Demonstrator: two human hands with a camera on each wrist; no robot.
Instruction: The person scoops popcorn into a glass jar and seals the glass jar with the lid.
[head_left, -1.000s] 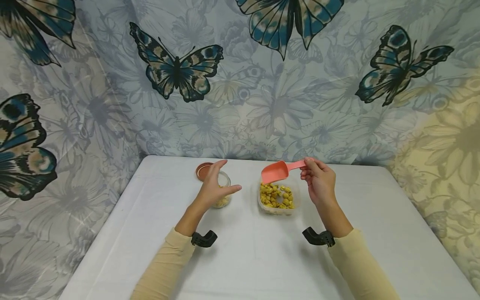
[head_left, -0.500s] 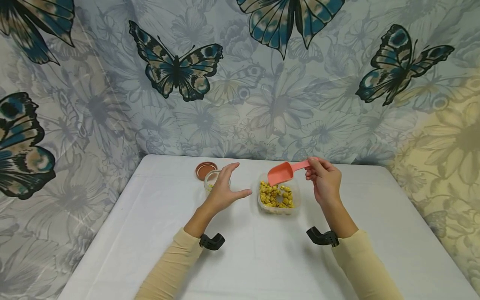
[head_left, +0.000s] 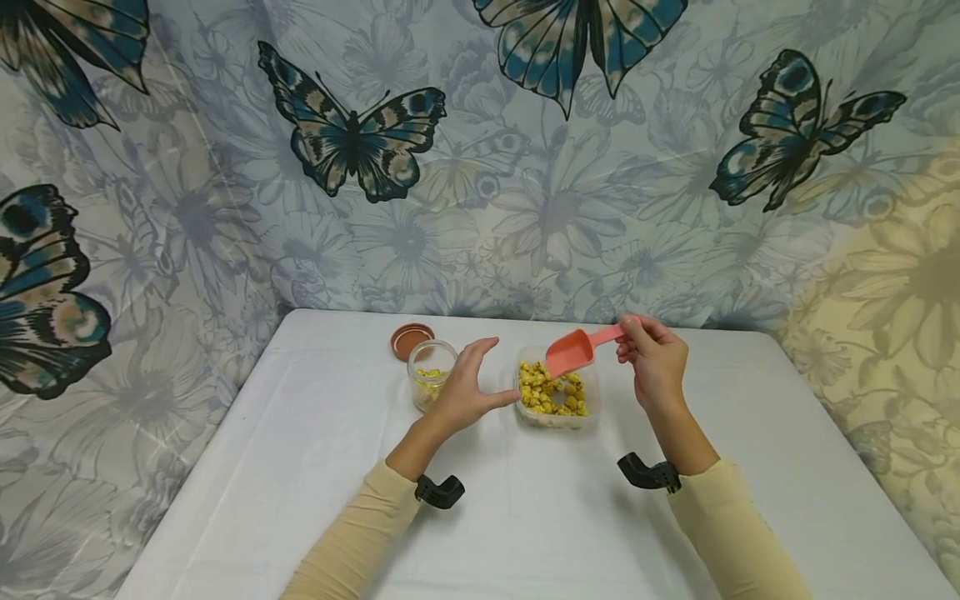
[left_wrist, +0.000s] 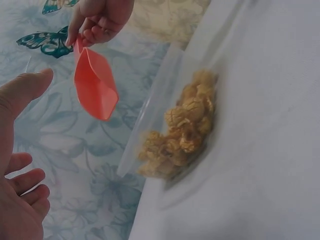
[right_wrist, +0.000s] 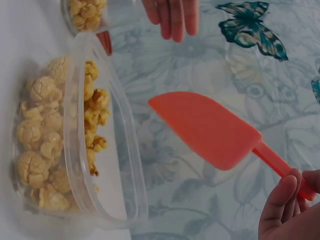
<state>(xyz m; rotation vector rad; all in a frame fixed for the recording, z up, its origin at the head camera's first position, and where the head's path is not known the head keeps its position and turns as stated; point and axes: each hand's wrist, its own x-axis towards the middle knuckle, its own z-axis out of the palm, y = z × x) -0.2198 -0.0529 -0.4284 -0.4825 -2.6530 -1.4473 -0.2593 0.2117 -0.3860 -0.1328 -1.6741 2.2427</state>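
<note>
In my right hand (head_left: 657, 363) I grip the handle of a coral-red scoop (head_left: 570, 353). Its bowl tilts down toward the left, over a clear plastic container (head_left: 557, 422) that holds yellow popcorn (head_left: 553, 392). The right wrist view shows the scoop apart from the container's rim, and the left wrist view shows no popcorn in its bowl. My left hand (head_left: 463, 392) holds nothing; its thumb and fingers are spread wide, with the thumb tip near the container's left side. Just behind that hand stands a glass jar (head_left: 422, 383) with some popcorn inside, partly hidden by the hand.
A brown jar lid (head_left: 410, 341) lies at the back of the white-covered table (head_left: 510, 533), behind the jar. Beyond the table's far edge hangs a cloth backdrop (head_left: 480, 242) printed with butterflies and flowers.
My left hand has moved right, away from the jar toward the container, uncovering the jar. The scoop has shifted slightly right and lower with my right hand.
</note>
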